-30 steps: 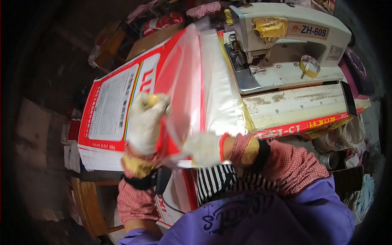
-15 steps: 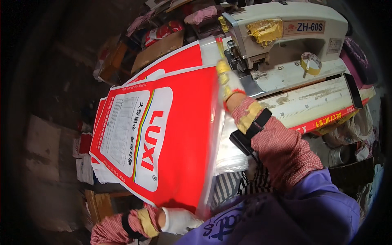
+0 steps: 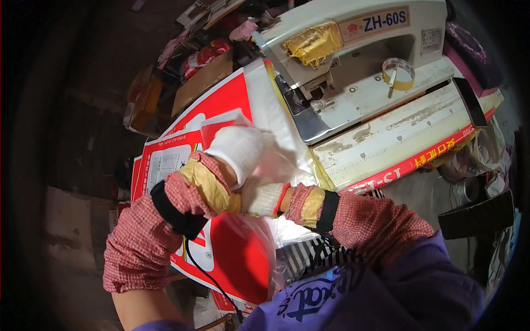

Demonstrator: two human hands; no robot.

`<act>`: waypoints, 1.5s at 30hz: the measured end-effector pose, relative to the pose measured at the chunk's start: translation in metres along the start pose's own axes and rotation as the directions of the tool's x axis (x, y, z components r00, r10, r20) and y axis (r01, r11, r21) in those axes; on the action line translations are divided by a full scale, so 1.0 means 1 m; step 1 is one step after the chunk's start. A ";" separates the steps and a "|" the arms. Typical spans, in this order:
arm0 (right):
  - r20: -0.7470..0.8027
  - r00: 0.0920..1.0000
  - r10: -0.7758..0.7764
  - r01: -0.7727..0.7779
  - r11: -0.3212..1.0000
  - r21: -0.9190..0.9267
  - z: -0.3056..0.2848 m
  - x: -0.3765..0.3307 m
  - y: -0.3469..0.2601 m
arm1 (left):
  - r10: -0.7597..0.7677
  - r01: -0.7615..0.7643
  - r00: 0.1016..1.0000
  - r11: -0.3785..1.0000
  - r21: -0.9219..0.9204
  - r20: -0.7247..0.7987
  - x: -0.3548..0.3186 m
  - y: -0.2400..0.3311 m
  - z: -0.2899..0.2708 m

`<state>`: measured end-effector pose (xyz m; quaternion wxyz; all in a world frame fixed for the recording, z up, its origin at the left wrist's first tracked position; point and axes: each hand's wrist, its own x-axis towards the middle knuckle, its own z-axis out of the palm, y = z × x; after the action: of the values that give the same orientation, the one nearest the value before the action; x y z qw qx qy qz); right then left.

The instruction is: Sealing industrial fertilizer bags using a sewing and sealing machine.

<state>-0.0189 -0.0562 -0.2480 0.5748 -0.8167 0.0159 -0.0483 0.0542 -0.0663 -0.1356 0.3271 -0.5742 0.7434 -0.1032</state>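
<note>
Sack location: red-and-white sack (image 3: 240, 254), lying flat under both arms, left of the sewing machine (image 3: 381, 52), its lower part by the person's lap.
Sack direction: printed panel (image 3: 164, 166) toward upper left, clear film edge (image 3: 272, 248) at right, running down toward the lap.
Long axis: can't tell, forearms cover the middle.
Film flap: thin clear film (image 3: 284, 170) lifted and creased at the left hand (image 3: 243, 151).
Right side edges: metal plate (image 3: 309, 122) of the machine close by; white sheeting (image 3: 264, 88) fills the gap. Ruled board (image 3: 395, 132) further right.
Left side room: dark floor (image 3: 72, 209) beyond the sack's edge.
Left arm: up from lower left, wrist bent inward, back of glove facing up.
Left fingers: blurred, grip can't tell.
Right arm: in from the right, nearly level; right hand (image 3: 264, 197) points left, against or just behind the left cuff.
Right fingers: hidden, can't tell.
Cord: black cord (image 3: 207, 273) crosses the sack.
</note>
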 end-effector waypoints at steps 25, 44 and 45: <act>-0.238 0.971 -0.016 0.060 0.982 0.180 -0.005 -0.104 0.038 | -0.708 0.711 0.699 0.672 0.207 -0.105 0.039 -0.185 -0.090; -0.204 0.860 0.468 -0.345 0.827 0.444 -0.048 -0.128 0.025 | -0.667 0.679 0.734 0.719 0.148 -0.125 0.052 -0.123 -0.072; -0.127 0.870 0.476 -0.397 0.830 0.391 -0.052 -0.125 0.028 | -0.662 0.674 0.739 0.727 0.132 -0.127 0.052 -0.128 -0.070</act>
<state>-0.1474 -0.1038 -0.2645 0.7020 -0.6642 0.2571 -0.0066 0.1056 -0.1702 -0.0335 0.2889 -0.7692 0.4865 -0.2969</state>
